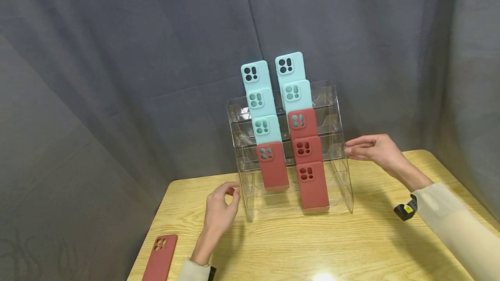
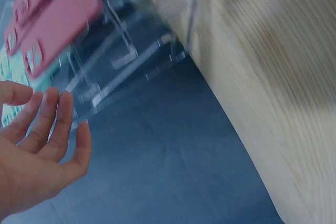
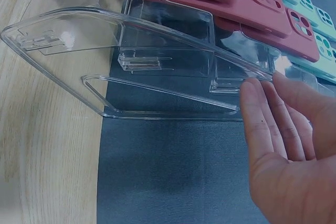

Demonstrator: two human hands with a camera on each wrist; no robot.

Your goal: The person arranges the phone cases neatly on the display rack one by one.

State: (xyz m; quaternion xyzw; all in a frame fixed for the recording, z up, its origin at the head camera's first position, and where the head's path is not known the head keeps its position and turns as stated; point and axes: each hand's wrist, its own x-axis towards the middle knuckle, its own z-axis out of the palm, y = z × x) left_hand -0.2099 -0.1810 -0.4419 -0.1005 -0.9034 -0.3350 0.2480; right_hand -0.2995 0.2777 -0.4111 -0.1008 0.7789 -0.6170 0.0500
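A clear acrylic tiered rack [image 1: 251, 203] stands on the table, holding phone cases in two columns. The left column has three mint cases [image 1: 267, 125] above a red phone case [image 1: 275, 172]. In the right column, two mint cases [image 1: 297, 92] sit above three red ones [image 1: 314, 190]. My left hand [image 1: 220, 207] is beside the rack's left panel, fingers loosely bent, nothing held; contact with the panel cannot be told. At the right panel, my right hand [image 1: 375, 151] has nearly straight fingers with the tips at its edge. The right wrist view shows thumb and fingertips [image 3: 252, 90] there.
Another red phone case [image 1: 160, 257] lies on the wooden table [image 1: 281, 246] at the front left. A grey curtain [image 1: 156, 77] hangs behind the rack and along both sides.
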